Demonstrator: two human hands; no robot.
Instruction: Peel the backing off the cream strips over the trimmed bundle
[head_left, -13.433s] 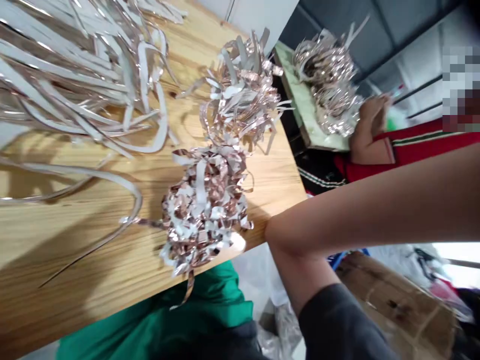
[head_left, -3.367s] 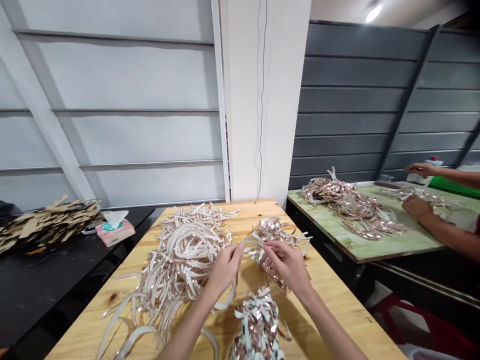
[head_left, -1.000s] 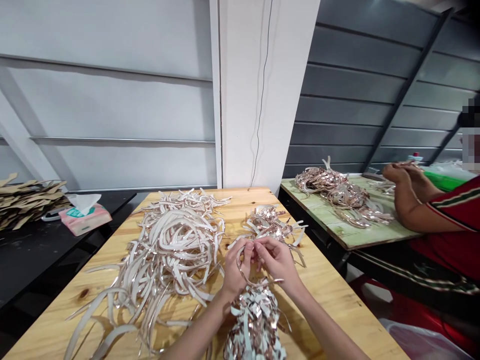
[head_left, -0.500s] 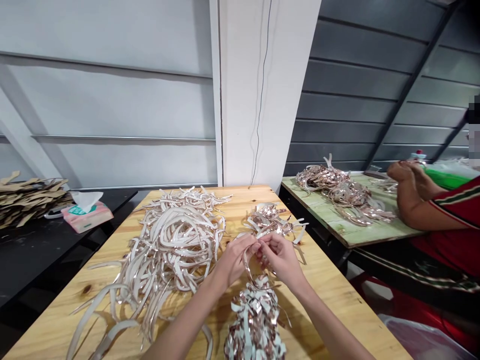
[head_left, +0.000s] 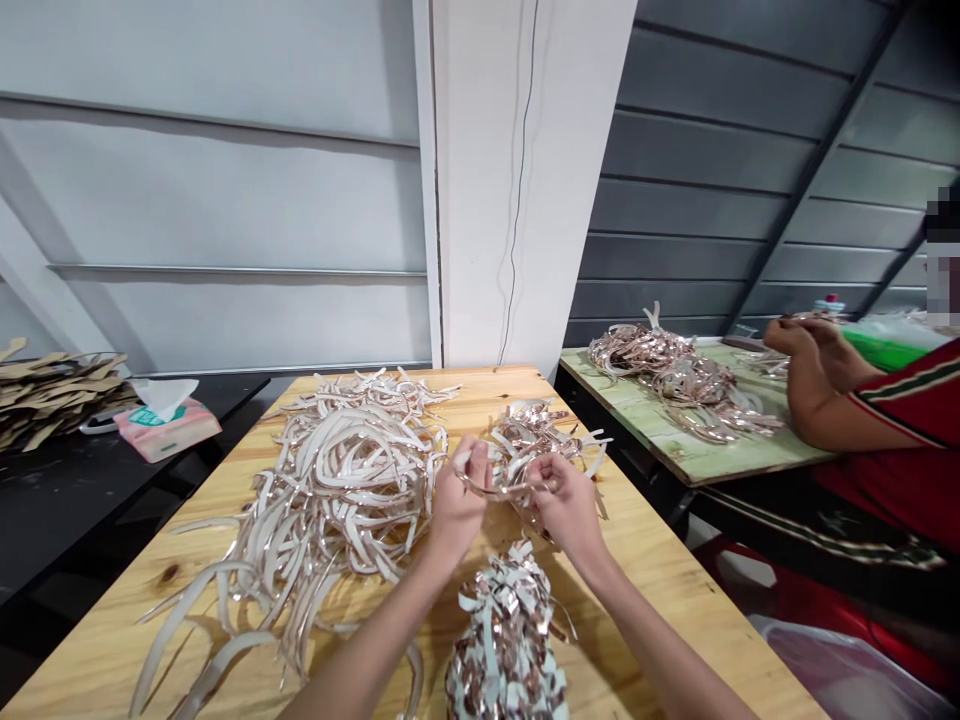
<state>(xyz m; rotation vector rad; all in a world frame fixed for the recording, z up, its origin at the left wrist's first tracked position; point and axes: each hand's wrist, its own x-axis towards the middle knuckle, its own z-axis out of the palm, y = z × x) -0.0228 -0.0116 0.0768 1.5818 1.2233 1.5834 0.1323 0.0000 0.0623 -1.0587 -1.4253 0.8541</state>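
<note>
A thin, shiny rose-gold strip stretches in a shallow curve between my two hands. My left hand pinches one end, thumb up. The other end sits in the closed fingers of my right hand. Just beyond them lies a smaller heap of crinkled shiny strips. To the left spreads a big tangle of white and rose-gold strips. Nearest me, below the hands, stands a dense bunch of short pale and metallic pieces.
All this lies on a wooden table. On the left, a black table carries a tissue box and a pile of brown strips. At right, a person in a red sleeve works at a green-topped table bearing metallic strips.
My hands have parted from their touching pinch. The left moved left and up, the right slightly right, and the strip now spans between them. The view has shifted slightly.
</note>
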